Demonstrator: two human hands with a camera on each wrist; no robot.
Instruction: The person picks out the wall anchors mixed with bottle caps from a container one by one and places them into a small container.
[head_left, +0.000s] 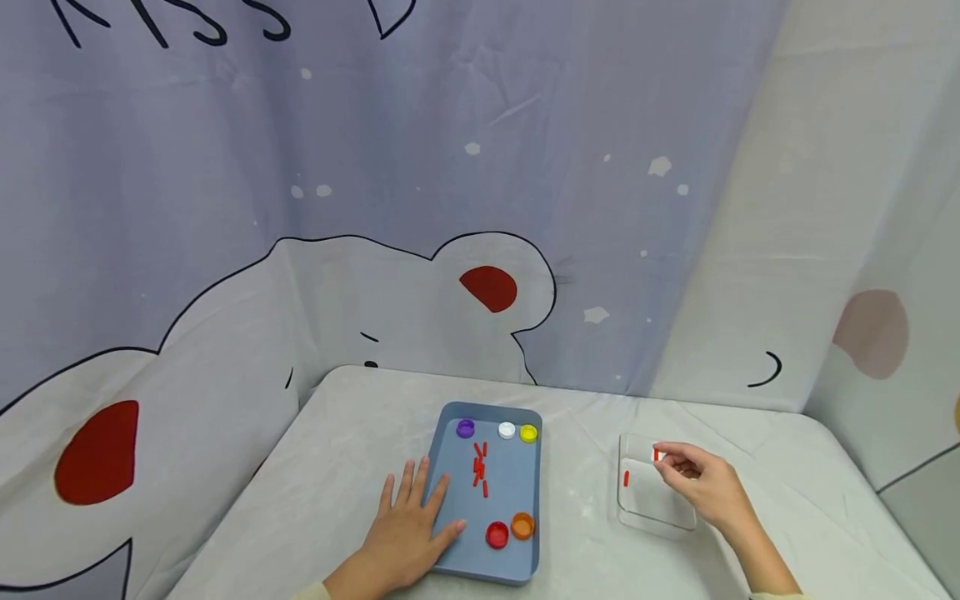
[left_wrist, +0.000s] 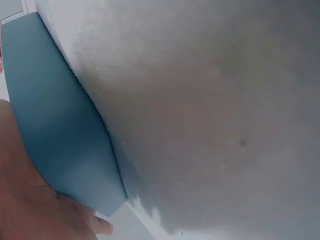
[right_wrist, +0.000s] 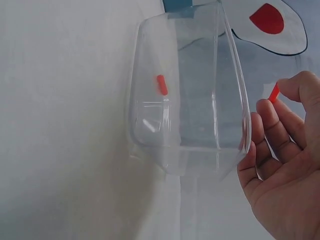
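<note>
Between thumb and forefinger my right hand (head_left: 703, 482) pinches a short red stick (right_wrist: 274, 92), held over the far right part of a clear plastic box (head_left: 656, 500). Another red stick (right_wrist: 162, 85) lies inside that box. My left hand (head_left: 407, 529) is spread flat, its fingers and thumb reaching over the left rim of a blue-grey tray (head_left: 457, 563). In the tray's middle lies a loose group of several red sticks (head_left: 479, 468). The left wrist view shows the tray's outer wall (left_wrist: 60, 110) beside the palm.
Along the tray's far end sit a purple cap (head_left: 466, 428), a white cap (head_left: 507, 430) and a yellow cap (head_left: 528, 433). A red cap (head_left: 497, 535) and an orange cap (head_left: 522, 526) are at its near end. A printed curtain (head_left: 420, 167) hangs behind the white-covered table (head_left: 577, 500).
</note>
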